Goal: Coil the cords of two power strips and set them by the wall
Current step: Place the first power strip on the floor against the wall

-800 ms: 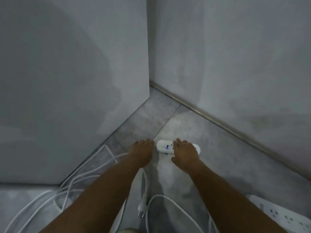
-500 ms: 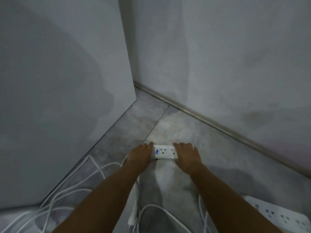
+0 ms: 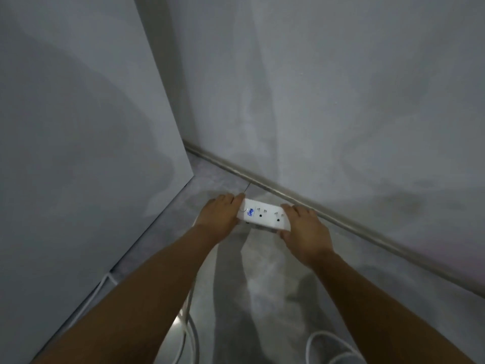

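Grey floor point(image 3: 275, 298), power strip point(image 3: 265, 215) apparently nearer wall point(image 3: 341, 114)

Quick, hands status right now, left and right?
Left hand: at the left end of the power strip, grip cannot be told.
Right hand: grips the power strip at its right end.

the right hand point(image 3: 305, 233) covers one end of the power strip point(image 3: 262, 215); the left hand point(image 3: 219, 215) hides the other, its grip unclear. the blue mark point(image 3: 250, 213) is too small to read. the cord point(image 3: 189, 334) is cut off by the bottom edge.
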